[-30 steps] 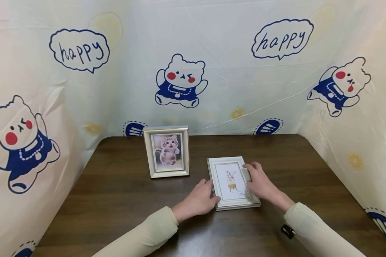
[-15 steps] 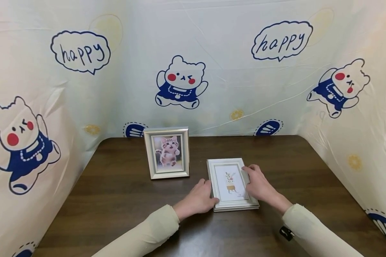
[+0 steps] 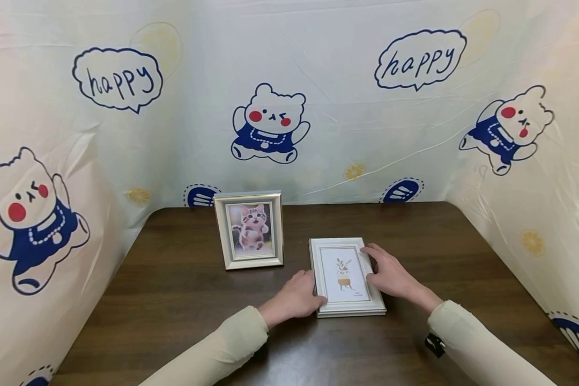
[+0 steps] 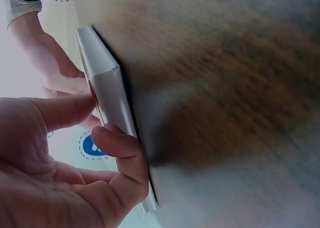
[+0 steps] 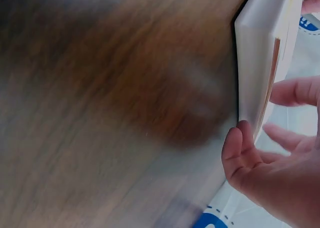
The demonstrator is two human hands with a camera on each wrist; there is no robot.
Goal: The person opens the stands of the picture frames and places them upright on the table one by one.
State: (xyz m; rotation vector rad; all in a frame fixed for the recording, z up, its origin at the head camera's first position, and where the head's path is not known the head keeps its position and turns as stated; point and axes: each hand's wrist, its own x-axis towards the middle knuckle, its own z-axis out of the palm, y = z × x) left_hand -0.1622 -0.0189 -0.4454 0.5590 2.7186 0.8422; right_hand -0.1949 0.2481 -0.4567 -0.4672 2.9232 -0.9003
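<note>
A white picture frame (image 3: 342, 307) lies face up on the brown wooden table, showing a print of a potted plant. My left hand (image 3: 295, 296) grips its left edge near the lower corner; in the left wrist view the thumb is on the front face and curled fingers (image 4: 131, 160) press the side. My right hand (image 3: 394, 274) holds the opposite edge, higher up, its thumb at the front face and curled fingers (image 5: 233, 155) against the side. Left of these hands, a silver-cream picture frame (image 3: 220, 230) with a kitten photo stands upright, touched by neither hand.
The dark wooden table (image 3: 173, 300) has rounded far corners. A pale curtain (image 3: 338, 123) printed with cartoon bears and "happy" bubbles surrounds its back and sides. A small black object (image 3: 434, 344) is at the right sleeve.
The lower end of the white frame has shifted slightly left, so it sits straighter. Both hands have stayed at its edges, moving a little left. The kitten frame stays in place.
</note>
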